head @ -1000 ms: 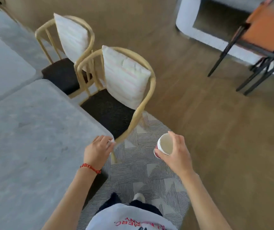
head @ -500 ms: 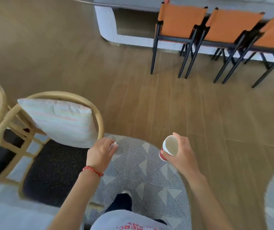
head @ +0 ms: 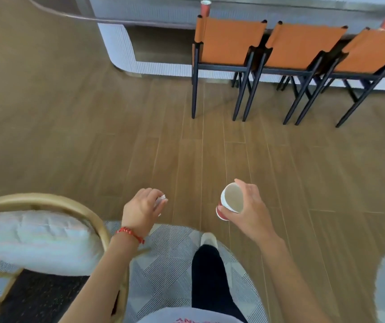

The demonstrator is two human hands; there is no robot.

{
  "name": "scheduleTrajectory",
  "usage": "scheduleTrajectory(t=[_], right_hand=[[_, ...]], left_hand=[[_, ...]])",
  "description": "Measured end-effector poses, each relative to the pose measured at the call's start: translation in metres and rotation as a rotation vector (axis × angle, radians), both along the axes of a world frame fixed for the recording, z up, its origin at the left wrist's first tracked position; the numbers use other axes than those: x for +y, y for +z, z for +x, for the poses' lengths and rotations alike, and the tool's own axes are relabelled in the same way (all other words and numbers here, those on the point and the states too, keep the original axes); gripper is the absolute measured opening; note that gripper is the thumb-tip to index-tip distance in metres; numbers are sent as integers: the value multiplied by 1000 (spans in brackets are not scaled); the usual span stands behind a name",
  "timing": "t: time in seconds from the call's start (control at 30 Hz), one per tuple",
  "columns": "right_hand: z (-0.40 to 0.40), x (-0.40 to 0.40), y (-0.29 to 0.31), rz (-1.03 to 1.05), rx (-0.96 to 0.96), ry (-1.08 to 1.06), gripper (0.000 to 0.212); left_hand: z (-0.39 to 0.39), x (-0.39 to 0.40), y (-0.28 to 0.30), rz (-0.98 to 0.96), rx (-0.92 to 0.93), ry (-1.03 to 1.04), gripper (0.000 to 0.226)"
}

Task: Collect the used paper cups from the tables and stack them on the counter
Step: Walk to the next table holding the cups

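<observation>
A wood-plank floor (head: pixel 93 141) fills most of the frame, with a patterned grey rug (head: pixel 170 264) laid over it at the bottom centre. At the lower left, a cane chair (head: pixel 47 201) with a pale cushion (head: pixel 35 241) is seen. Just above the rug, the left hand (head: pixel 140 210) is curled around something small and white (head: pixel 161 201), too little of which is shown for it to be named. To its right and apart from it, a paper cup (head: pixel 230 202) is gripped by the right hand (head: pixel 252 210): it is tilted with its open mouth turned up and left, the fingers wrapped round its far side and the thumb at its red base. Farther off, along the upper right, three orange chairs (head: pixel 228 43) are lined against a counter (head: pixel 140 10), on which two red cups (head: pixel 205 8) are set well apart.
</observation>
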State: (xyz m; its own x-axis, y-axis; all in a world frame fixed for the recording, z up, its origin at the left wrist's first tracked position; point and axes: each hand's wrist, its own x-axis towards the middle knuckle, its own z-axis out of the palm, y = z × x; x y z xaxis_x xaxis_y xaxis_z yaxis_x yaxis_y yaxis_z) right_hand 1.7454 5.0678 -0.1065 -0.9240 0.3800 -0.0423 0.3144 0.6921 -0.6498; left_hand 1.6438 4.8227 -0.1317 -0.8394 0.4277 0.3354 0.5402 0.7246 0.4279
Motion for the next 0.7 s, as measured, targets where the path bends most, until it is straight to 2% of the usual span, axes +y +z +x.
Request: scheduleTrajectory(t=[0.33,0.5,0.7], right_hand=[[-184,119,24,7,-7,82,76],[-272,151,26,17,-4,116,76],[-398,178,19,37,-3,95,77]], left_hand=[[-169,108,11,36,-23,117,34],[-254,145,17,48,9,118,19],[-388,174,7,52,31,91,34]])
